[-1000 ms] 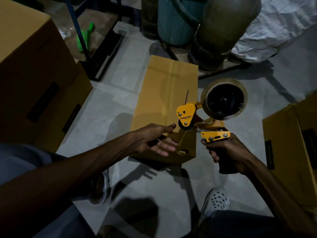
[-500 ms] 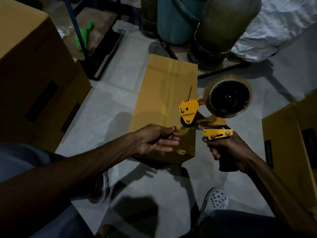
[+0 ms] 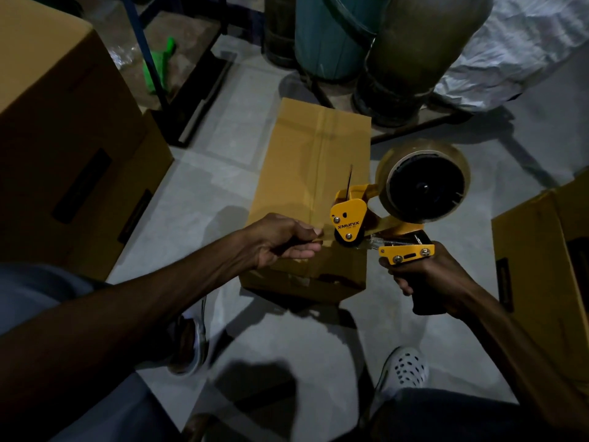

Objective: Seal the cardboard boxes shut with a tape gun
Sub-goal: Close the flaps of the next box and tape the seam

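We see a narrow cardboard box point(image 3: 306, 193) lying flat on the grey floor point(image 3: 204, 199), its long axis running away from us; a strip of tape point(image 3: 320, 148) already covers the centre seam along its top; the near end of the box sits just ahead of our feet. Our right hand point(image 3: 427, 279) is wrapped fully round the dark handle of the yellow tape gun point(image 3: 366, 224), fingers curled tight; the gun is held just above the near right part of the box top, with its roll of tape point(image 3: 424, 186) out past the right edge of the box. Our left hand point(image 3: 283, 240) is over the near end of the box, thumb and fingers pinched together at the front roller of the gun, on what appears to be the loose end of the tape; the light is too dim to show the tape end clearly.

A large box point(image 3: 63, 138) stands at the left side of the floor; another box point(image 3: 548, 282) stands at the right edge; two cylinders point(image 3: 411, 52) stand at the far side, beside a white sheet point(image 3: 522, 49); a white perforated shoe point(image 3: 404, 371) rests on the near floor.
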The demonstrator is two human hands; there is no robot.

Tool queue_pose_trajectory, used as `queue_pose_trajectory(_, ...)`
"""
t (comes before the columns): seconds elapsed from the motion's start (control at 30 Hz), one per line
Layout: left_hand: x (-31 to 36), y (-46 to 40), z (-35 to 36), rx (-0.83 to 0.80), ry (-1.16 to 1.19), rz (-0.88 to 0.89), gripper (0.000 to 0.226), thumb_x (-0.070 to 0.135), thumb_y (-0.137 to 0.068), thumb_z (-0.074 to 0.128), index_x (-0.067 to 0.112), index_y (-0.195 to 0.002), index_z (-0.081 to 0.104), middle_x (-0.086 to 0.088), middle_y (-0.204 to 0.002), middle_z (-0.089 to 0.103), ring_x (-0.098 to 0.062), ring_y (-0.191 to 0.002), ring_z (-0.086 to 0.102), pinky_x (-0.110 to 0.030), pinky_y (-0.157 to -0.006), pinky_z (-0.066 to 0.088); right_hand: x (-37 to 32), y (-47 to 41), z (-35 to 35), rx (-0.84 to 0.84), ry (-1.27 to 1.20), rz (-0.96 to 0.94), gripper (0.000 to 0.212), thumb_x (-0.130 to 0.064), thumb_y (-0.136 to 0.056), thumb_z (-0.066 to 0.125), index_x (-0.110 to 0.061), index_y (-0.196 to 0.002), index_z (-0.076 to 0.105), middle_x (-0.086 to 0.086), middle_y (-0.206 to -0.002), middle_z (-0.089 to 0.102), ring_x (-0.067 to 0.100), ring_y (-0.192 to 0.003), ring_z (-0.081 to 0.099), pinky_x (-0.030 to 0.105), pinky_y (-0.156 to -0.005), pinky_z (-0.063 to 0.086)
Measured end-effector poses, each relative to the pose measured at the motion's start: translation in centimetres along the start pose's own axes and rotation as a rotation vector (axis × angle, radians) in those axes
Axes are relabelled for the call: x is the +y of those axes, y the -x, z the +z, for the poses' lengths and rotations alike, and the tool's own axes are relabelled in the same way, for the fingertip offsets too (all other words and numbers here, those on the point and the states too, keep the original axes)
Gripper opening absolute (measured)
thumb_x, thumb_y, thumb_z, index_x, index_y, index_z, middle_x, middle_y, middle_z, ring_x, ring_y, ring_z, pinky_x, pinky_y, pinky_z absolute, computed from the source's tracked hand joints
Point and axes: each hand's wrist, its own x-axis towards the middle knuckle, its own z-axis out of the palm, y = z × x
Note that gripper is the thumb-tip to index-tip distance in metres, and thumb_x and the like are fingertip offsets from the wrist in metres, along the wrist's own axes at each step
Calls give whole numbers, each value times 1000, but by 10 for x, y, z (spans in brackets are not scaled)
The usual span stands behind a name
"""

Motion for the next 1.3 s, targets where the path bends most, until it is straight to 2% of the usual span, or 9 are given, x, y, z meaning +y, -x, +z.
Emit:
queue_pose_trajectory(0.37, 8, 11, -80, 329, -369, 109, 8, 5, -82, 76, -2, -82, 71, -15, -65, 70, -17, -54, 68, -24, -54, 58, 2, 2, -7, -15, 110, 18, 6, 4, -85, 65, -1, -84, 68, 8, -52, 57, 16, -44, 50, 26, -46, 40)
queue_pose_trajectory(0.5, -10, 16, -109, 357, -445, 95, 9, 4, -85, 74, -3, -83, 69, -19, -71, 68, -19, -55, 66, -25, -55, 59, 5, 2, 5, -26, 177, 33, 9, 3, -79, 69, 7, -74, 62, 11, -50, 51, 11, -37, 44, 18, -37, 34)
queue_pose_trajectory(0.6, -21, 15, -126, 380, -507, 107, 10, 2, -86, 73, -7, -85, 68, -20, -72, 66, -21, -56, 63, -28, -56, 58, 14, -10, 24, -6, 299, 57, 18, 8, -82, 60, -1, -66, 60, 13, -53, 52, 5, -31, 33, 16, -37, 26)
queue_pose_trajectory(0.77, -40, 7, -151, 423, -520, 150, 10, 2, -84, 74, -7, -84, 68, -16, -65, 65, -17, -50, 64, -30, -55, 59, 27, -30, 49, 39, 416, 27, 12, 8, -79, 61, 2, -69, 63, 11, -54, 59, 2, -34, 45, 9, -33, 27)
queue_pose_trajectory(0.9, -60, -8, -157, 455, -485, 174, 11, 1, -86, 72, -9, -86, 67, -19, -70, 64, -15, -47, 63, -28, -52, 58, 40, -45, 53, 56, 509, 33, 9, -1, -77, 66, -8, -71, 65, 12, -59, 65, 5, -37, 51, 18, -39, 34)
queue_pose_trajectory(1.0, -72, -19, -162, 471, -481, 201, 19, 2, -86, 72, -15, -92, 67, -18, -68, 63, -14, -48, 63, -29, -52, 58, 51, -53, 52, 56, 556, 25, 10, -4, -74, 68, -14, -72, 67, 9, -60, 67, 26, -58, 65, 39, -58, 52)
queue_pose_trajectory(1.07, -79, -26, -165, 496, -499, 204, 20, 3, -86, 73, -15, -90, 68, -17, -65, 64, -16, -50, 64, -29, -53, 57, 56, -56, 54, 52, 600, 18, 9, -7, -72, 69, -16, -71, 66, 7, -60, 68, 27, -62, 67, 47, -66, 55)
queue_pose_trajectory(1.2, -86, -38, -168, 521, -564, 192, 15, 6, -85, 74, -9, -83, 71, -17, -65, 65, -13, -47, 62, -29, -57, 56, 58, -60, 62, 48, 652, 36, 12, -3, -73, 69, -14, -74, 63, 11, -68, 66, 31, -68, 64, 35, -62, 47)
queue_pose_trajectory(1.3, -91, -45, -167, 535, -606, 192, 14, 9, -86, 74, -4, -81, 72, -19, -69, 68, -21, -55, 63, -36, -67, 59, 64, -63, 66, 30, 711, 41, 16, -3, -70, 71, -15, -78, 64, 10, -69, 65, 30, -69, 63, 30, -59, 41)
